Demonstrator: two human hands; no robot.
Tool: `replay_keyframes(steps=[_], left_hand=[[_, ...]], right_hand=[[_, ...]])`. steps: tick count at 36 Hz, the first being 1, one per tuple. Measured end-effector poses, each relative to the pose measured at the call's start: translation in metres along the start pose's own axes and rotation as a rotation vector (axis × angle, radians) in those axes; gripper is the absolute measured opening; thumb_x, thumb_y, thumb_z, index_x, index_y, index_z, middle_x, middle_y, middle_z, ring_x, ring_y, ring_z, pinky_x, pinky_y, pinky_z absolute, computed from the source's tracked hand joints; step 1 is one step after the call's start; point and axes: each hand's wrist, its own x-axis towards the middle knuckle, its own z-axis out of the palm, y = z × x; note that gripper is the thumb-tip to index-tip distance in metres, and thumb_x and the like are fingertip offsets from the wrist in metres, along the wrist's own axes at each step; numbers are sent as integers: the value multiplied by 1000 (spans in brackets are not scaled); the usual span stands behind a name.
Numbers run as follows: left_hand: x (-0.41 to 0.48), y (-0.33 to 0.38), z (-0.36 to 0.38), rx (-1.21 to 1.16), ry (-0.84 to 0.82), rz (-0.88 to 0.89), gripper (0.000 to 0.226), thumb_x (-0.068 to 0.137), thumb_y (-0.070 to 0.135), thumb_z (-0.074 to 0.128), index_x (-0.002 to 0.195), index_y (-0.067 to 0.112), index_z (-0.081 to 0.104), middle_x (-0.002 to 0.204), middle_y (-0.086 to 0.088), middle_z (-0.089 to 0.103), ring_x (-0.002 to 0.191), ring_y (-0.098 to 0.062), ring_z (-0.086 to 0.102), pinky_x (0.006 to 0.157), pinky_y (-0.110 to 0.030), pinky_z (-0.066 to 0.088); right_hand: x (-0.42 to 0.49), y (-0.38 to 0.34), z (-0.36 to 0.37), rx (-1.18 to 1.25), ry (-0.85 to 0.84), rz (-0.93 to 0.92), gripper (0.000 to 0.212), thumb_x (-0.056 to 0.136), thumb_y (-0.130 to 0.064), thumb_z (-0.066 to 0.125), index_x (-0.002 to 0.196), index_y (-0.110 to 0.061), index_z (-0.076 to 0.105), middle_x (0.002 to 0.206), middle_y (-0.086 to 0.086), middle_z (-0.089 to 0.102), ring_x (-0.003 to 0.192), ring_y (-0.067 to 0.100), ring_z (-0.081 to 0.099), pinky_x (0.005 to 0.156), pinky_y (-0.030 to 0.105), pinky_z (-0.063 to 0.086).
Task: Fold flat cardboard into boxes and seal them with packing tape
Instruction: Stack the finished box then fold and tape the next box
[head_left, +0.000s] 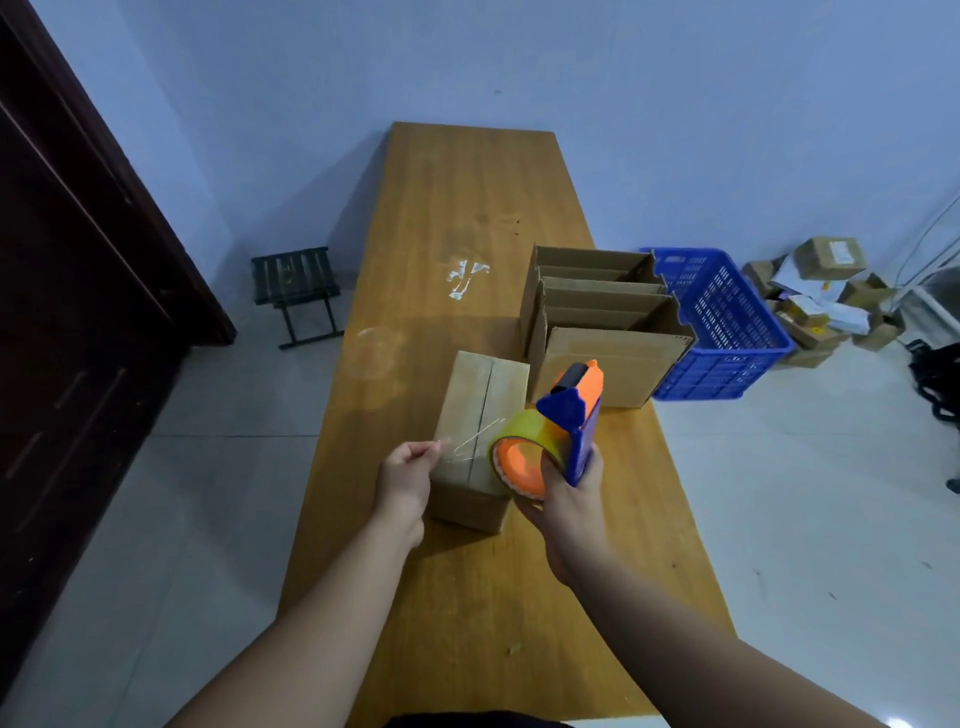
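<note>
**Pulling tape over a shut box**

A small brown shut box (480, 431) sits on the long wooden tabletop (467, 208), near the side closest to the person. Its top flaps are folded down and meet in a line down the middle.

The right hand (569, 512) holds a blue and orange tape gun (576, 415) just above the near right corner of the box. Its fingers are curled tight round the blue handle. A roll of tape (524, 447) with an orange middle sits in the gun.

The left hand (410, 478) is at the near left side of the box. Its thumb and fingers pinch the end of a thin, clear strip of tape (470, 441). The strip runs from the roll to those fingers, across the top of the box.

Two open boxes (608, 358) stand behind the shut box, touching each other, with their flaps up. A blue basket (722, 322) stands on the floor just beside the tabletop, on the right. Past it, a pile of small boxes (826, 296) lies by the wall. On the left there is a little dark stool (296, 286) and a dark door (78, 286)
</note>
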Motion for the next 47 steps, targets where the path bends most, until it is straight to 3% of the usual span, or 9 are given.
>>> replay_keyframes(steps=[7,11,16,21,24,29,35,41,47], left_hand=[[-8,-1,17,-125,129,-17,10,89,27,65,86,19,59,100,0,63,100,-21,52,83,-36,39],[-13,-2,30,-138,159,-26,12,92,27,61,92,17,56,90,5,56,82,-12,49,78,-33,37],[-18,-7,38,-148,263,30,13,97,23,53,85,20,50,83,15,53,73,3,46,60,-16,37],[-19,-3,35,-209,351,14,10,101,16,41,103,11,50,105,2,59,99,-17,52,80,-26,39],[-12,0,33,-193,328,7,10,101,16,40,104,12,49,112,-4,57,99,-19,52,81,-29,38],[3,10,34,-179,242,20,12,101,15,39,94,16,48,85,14,59,91,-9,50,85,-28,35],[12,19,27,-157,198,20,15,102,14,35,91,17,46,81,12,66,81,-2,51,88,-29,31],[26,12,9,-154,83,-7,5,97,17,51,101,17,53,94,9,70,111,-16,56,105,-40,39],[24,7,-4,83,20,143,11,93,29,55,93,19,52,99,5,66,96,-14,56,71,-30,42]], right_hand=[[1,4,0,-2,3,23,58,95,-20,56,137,-50,30,119,-15,48,107,18,53,65,33,57],[2,3,2,-8,28,26,51,96,-21,56,127,-54,31,111,-17,49,99,15,55,62,31,53],[6,-3,9,126,51,90,50,97,-25,54,138,-45,33,126,-5,48,117,24,46,73,41,51],[17,-2,18,74,-41,60,46,97,-24,54,133,-46,33,119,-10,49,116,20,44,92,49,45],[25,-3,20,54,-54,47,42,97,-25,55,126,-49,36,113,-14,52,110,18,49,101,54,43],[43,-13,13,59,-109,57,42,96,-23,55,129,-44,40,118,-6,57,106,19,58,72,38,57],[68,-44,-11,-324,-262,-57,33,97,-18,54,113,-46,47,114,-3,61,98,18,65,67,31,56],[71,-50,-24,-821,-326,-356,38,92,-16,61,111,-43,41,104,-15,59,92,4,61,64,18,51],[65,-31,-34,-908,-302,-480,43,86,-24,69,117,-34,40,106,-15,56,95,3,57,74,21,51]])
